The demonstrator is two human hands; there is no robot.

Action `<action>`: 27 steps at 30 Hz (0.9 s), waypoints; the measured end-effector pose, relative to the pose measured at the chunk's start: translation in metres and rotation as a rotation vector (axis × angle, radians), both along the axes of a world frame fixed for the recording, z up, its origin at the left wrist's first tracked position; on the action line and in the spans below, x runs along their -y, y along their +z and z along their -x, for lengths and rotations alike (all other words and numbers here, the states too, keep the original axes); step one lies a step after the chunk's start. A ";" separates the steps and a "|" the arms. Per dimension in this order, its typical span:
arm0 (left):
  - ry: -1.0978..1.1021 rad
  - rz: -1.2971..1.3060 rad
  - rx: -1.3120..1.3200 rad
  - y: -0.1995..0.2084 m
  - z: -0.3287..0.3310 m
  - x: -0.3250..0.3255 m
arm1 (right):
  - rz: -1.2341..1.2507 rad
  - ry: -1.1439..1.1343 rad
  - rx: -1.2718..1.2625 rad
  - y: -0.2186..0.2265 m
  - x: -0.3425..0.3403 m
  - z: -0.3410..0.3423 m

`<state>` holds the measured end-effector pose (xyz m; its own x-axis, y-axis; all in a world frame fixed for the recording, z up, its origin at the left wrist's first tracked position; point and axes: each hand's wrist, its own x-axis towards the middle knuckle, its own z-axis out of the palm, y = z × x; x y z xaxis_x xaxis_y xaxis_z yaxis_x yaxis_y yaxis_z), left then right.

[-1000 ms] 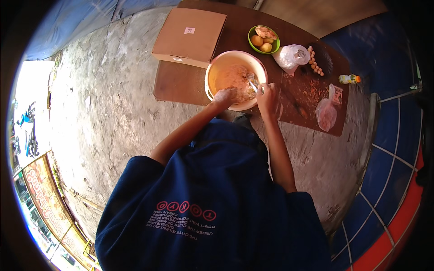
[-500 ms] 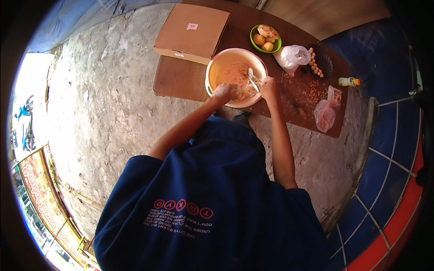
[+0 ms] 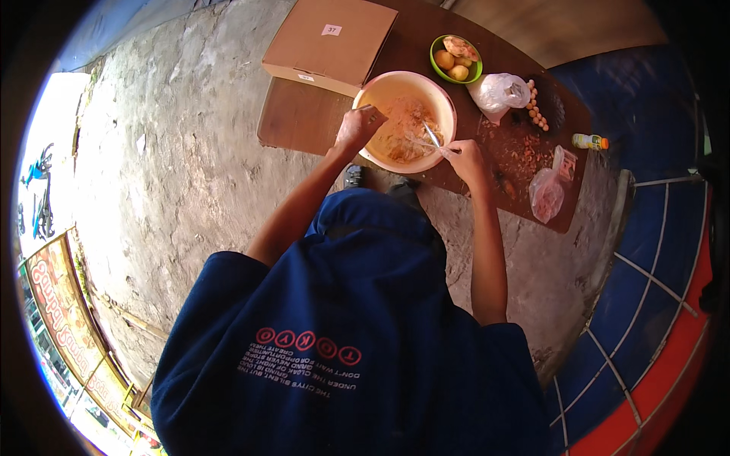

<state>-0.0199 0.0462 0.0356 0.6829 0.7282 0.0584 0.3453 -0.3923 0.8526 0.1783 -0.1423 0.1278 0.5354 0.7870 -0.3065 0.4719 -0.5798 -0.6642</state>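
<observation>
left hand (image 3: pixel 357 128) shifted along bowl (image 3: pixel 380 87) rim, spoon (image 3: pixel 432 135) swung inward

We see bare brown wooden board (image 3: pixel 300 121) left of the round cream plastic bowl (image 3: pixel 443 106); a flat cardboard box (image 3: pixel 331 39) blocks far left, a white plastic bag (image 3: pixel 498 93) crowds right.

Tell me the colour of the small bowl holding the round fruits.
Bright green: the small bowl sits beyond the big mixing bowl, clearest in the head view.

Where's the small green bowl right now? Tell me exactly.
In the head view the small green bowl sits at the far edge of the brown board, just beyond the big cream bowl and left of a white plastic bag.
</observation>
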 end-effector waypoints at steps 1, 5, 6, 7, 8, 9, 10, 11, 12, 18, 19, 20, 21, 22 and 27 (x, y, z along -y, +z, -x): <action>-0.011 -0.019 0.020 -0.001 -0.001 -0.002 | 0.081 0.081 0.077 0.007 -0.006 -0.002; 0.015 -0.223 0.068 -0.010 -0.011 0.000 | 0.400 0.315 0.299 0.034 -0.044 -0.011; 0.032 -0.243 0.054 -0.012 -0.012 0.001 | 0.425 0.348 0.337 0.038 -0.055 -0.011; 0.048 -0.255 0.016 -0.014 -0.014 0.002 | 0.451 0.382 0.370 0.042 -0.066 -0.012; 0.043 -0.259 -0.042 -0.015 -0.015 0.003 | 0.459 0.411 0.427 0.044 -0.077 -0.012; 0.084 -0.263 -0.006 -0.015 -0.015 0.004 | 0.475 0.425 0.452 0.046 -0.086 -0.011; 0.104 -0.261 0.011 -0.015 -0.015 0.004 | 0.485 0.441 0.469 0.047 -0.096 -0.011; 0.123 -0.254 0.025 -0.014 -0.014 0.005 | 0.499 0.457 0.483 0.046 -0.103 -0.011; 0.118 -0.257 0.026 -0.013 -0.014 0.005 | 0.534 0.484 0.520 0.044 -0.112 -0.009; 0.174 -0.276 0.215 -0.007 -0.012 0.007 | 0.716 0.705 0.617 0.020 -0.141 0.003; 0.177 -0.326 0.260 -0.007 -0.012 0.007 | 0.788 0.736 0.588 0.016 -0.143 0.004; 0.179 -0.374 0.307 -0.008 -0.013 0.006 | 0.938 0.730 0.581 0.010 -0.150 0.005; 0.186 -0.350 0.305 -0.008 -0.013 0.006 | 1.004 0.731 0.497 0.006 -0.153 0.002; 0.193 -0.325 0.303 -0.009 -0.013 0.005 | 1.056 0.740 0.401 0.003 -0.155 -0.003; 0.176 -0.276 0.336 -0.010 -0.011 0.003 | 1.053 0.636 0.076 -0.017 -0.156 -0.023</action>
<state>-0.0090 0.0433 0.0260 0.4603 0.7576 0.4629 0.1497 -0.5801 0.8007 0.2015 0.0138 0.1104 0.1918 0.3021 -0.9338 0.8829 -0.4686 0.0298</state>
